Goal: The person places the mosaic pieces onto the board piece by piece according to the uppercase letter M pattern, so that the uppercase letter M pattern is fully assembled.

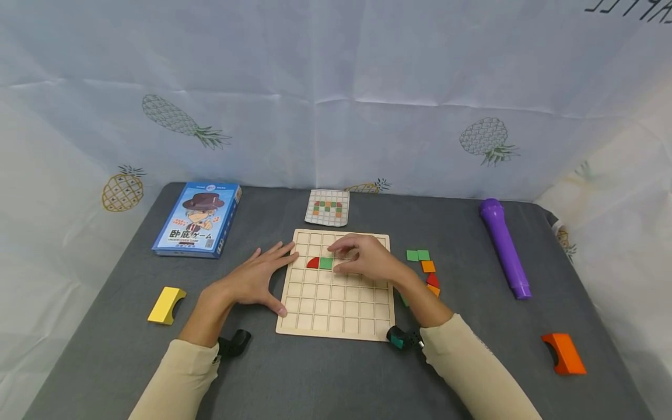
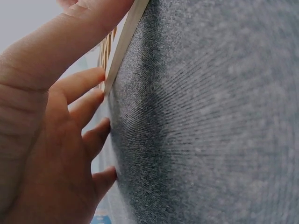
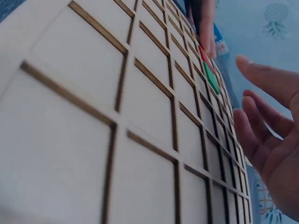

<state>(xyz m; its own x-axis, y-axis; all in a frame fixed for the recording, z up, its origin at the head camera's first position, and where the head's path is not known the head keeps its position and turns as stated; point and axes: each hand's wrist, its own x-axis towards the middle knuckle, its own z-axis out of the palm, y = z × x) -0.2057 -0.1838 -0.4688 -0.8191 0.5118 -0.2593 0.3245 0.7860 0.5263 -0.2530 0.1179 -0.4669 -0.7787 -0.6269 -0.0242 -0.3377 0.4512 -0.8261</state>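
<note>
A wooden grid board [image 1: 336,324] lies on the table, holding a red rounded piece [image 1: 313,263] and a green square [image 1: 326,263] side by side in two cells. My left hand [image 1: 257,277] spreads its fingers at the board's left edge, thumb and fingertips touching it. Over the board, just right of the green square, hovers my right hand [image 1: 367,256]. Its thumb and fingers are apart, and the right wrist view shows nothing between them. Right of the board lie loose green squares [image 1: 417,255], an orange square [image 1: 427,266] and a red piece [image 1: 433,280]; my right forearm partly hides others.
Behind the board is a small card [image 1: 328,208] with a coloured grid pattern. A blue game box [image 1: 198,219] and a yellow arched block [image 1: 165,305] stand left. At the right are a purple microphone-shaped object [image 1: 505,248] and an orange arched block [image 1: 566,353].
</note>
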